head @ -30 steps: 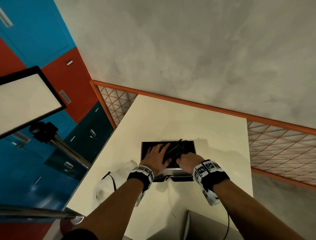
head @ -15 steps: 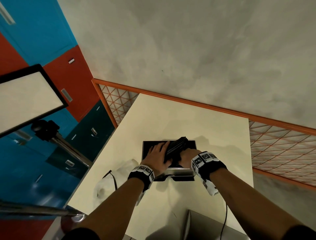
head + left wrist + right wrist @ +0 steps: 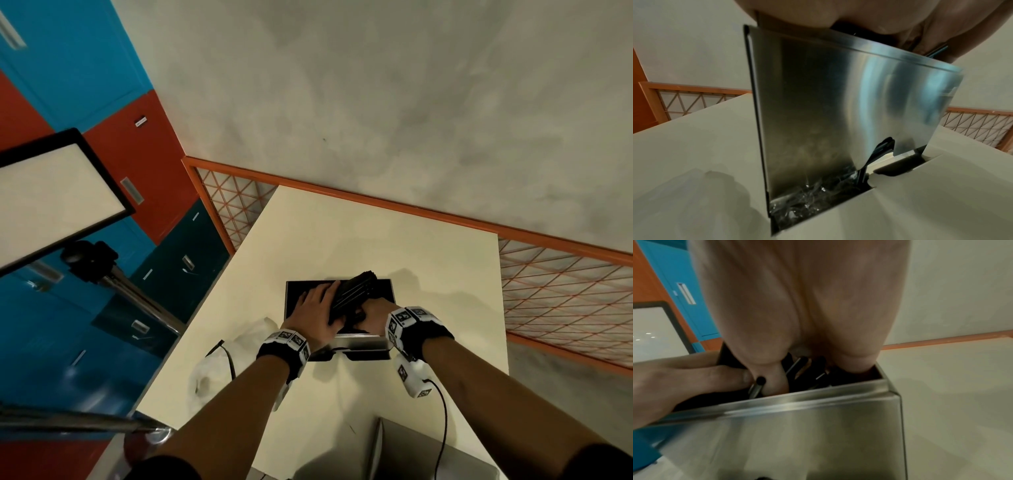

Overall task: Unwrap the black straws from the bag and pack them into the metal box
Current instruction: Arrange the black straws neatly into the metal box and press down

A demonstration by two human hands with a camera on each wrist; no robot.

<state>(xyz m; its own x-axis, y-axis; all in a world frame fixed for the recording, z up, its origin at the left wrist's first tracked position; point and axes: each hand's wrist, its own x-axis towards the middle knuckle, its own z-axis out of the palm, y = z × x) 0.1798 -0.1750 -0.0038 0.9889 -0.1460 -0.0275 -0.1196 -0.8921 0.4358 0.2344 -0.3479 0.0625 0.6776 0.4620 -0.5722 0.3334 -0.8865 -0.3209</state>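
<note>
Low in the frame, both forearms reach up the cream table [image 3: 428,267]. Lower left lies the crumpled clear bag [image 3: 219,370]. At the centre stands the open metal box [image 3: 363,342]. The left hand [image 3: 317,317] lies over its opening, fingers stretched along the bundle of black straws [image 3: 352,291]. The right hand [image 3: 375,313] curls its grip around the near end of the bundle, which slants up toward the box's far right corner, its near ends inside the box.

A cream counter [image 3: 394,246] carries the metal box [image 3: 363,342]. A crumpled clear bag [image 3: 219,366] lies at its left edge.
</note>
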